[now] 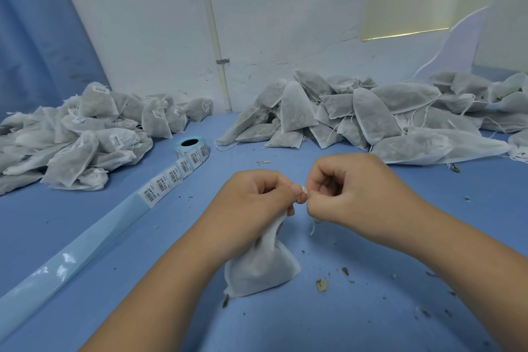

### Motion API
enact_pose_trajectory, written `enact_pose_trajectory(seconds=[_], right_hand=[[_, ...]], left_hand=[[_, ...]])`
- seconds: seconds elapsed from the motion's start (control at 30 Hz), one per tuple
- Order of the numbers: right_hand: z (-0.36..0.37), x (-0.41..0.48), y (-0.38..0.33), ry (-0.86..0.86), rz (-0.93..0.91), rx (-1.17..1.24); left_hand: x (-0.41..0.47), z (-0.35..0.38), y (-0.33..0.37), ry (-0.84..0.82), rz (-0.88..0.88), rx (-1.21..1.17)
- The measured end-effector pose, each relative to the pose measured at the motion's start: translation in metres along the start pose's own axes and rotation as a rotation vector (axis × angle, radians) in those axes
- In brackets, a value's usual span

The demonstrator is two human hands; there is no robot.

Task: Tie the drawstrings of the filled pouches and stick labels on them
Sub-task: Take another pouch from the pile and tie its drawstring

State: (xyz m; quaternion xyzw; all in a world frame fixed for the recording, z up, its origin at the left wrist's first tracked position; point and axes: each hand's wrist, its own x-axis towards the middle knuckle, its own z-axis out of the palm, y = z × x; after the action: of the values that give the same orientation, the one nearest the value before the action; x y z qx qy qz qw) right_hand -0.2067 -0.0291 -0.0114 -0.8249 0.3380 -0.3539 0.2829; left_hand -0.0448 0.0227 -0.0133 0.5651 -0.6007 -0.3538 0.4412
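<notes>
On the table (371, 308) near one label roll (192, 148), left hand (257, 194) and right hand (351, 188) fingers (295, 188) pinch one pouch (257, 268) at its top.

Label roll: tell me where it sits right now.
Head view: the label roll sits left of centre on the blue table, between the labelled pouch pile at left and the unlabelled pile at right.

White pipe (213, 28) on cracked wall (285, 8); blue curtain (34, 37) left; leaf crumbs (321, 285) on table (300, 328).
</notes>
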Motion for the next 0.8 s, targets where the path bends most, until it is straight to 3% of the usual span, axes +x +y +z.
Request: enact_pose_trajectory(seconds=[0.17,0.3,0.5,0.73,0.8], right_hand=[[0.0013,0.0003,0.0015,-0.040,0.013,0.042],[0.0000,0.0034,0.0032,-0.061,0.074,0.152],[-0.0006,0.0051,0.0082,-0.012,0.049,0.115],[0.0017,0.0039,0.0054,0.347,-0.168,-0.027],[0.0025,0.0020,0.0028,0.370,-0.245,-0.059]], left_hand=[[0.0008,-0.0006,-0.0028,0.077,0.022,0.018],[0.0016,-0.0004,-0.0023,0.072,0.039,-0.020],[0.0016,-0.0006,-0.0026,0.052,0.031,-0.063],[0.0018,-0.0006,-0.0039,0.071,0.035,-0.068],[0.0019,-0.0003,-0.0042,0.085,0.046,-0.069]])
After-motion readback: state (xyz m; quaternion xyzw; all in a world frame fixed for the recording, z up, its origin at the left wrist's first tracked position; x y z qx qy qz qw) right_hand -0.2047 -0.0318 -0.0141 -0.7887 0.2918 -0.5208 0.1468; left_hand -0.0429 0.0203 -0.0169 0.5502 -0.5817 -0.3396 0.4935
